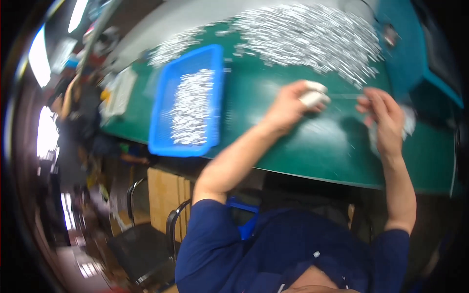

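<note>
My left hand (289, 108) is over the green table, with white coverings on some of its fingertips (312, 94). Its fingers are curled together, and whatever they hold is blurred. To the right, my right hand (383, 115) has thumb and fingers pinched at the near edge of a pile of small silvery-white pieces (303, 36). A faint thin line (346, 96) runs between the two hands; I cannot make out what it is. Beside the right wrist lies a crumpled whitish thing (409, 121), partly hidden by that arm.
A blue plastic basket (219, 97) holding many similar pieces stands left on the green table (244, 132). A smaller heap (171, 46) lies behind it. A teal machine or box (403, 49) stands far right. Below left are a black chair (141, 249) and cardboard (166, 195); another person (73, 127) is farther left.
</note>
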### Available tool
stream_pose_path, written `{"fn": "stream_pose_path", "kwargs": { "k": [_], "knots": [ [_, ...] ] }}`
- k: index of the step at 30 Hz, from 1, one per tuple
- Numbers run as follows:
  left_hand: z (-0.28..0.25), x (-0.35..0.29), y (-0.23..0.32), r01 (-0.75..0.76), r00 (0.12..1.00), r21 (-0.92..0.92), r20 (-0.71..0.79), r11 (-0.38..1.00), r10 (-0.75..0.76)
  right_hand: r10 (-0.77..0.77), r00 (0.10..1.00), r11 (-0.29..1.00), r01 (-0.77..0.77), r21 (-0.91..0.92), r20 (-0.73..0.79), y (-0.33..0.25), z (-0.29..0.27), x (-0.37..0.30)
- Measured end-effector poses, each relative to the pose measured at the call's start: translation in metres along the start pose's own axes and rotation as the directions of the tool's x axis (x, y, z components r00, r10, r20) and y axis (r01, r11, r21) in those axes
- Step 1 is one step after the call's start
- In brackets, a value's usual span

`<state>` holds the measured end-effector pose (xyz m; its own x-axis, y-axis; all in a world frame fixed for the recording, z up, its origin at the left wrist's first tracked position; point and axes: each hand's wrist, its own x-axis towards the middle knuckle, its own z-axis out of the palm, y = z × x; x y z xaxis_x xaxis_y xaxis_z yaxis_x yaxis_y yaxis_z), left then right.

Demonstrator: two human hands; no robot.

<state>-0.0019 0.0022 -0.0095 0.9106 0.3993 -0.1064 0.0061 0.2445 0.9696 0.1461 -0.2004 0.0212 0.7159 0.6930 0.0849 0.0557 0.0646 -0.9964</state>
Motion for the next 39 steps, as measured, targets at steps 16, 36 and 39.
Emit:
{"fn": "stream_pose_path", "kwargs": {
  "k": [16, 36, 39],
  "knots": [
    [0.009, 0.0, 0.0, 0.063, 0.997, -0.156, 0.063, 0.986, -0.054, -0.284, 0.955, 0.958, 0.279, 0.07, 0.084, 0.002, -0.008, -0.011],
    [0.013, -0.002, 0.001, -0.033, 0.999, -0.044, 0.003, 0.998, 0.033, -0.51, 0.85, 0.843, 0.525, -0.116, 0.133, 0.004, -0.007, -0.009],
    [0.013, -0.002, 0.001, -0.031, 1.0, -0.053, -0.001, 0.998, 0.031, -0.505, 0.853, 0.847, 0.519, -0.113, 0.13, 0.003, -0.006, -0.01]
  ]
}}
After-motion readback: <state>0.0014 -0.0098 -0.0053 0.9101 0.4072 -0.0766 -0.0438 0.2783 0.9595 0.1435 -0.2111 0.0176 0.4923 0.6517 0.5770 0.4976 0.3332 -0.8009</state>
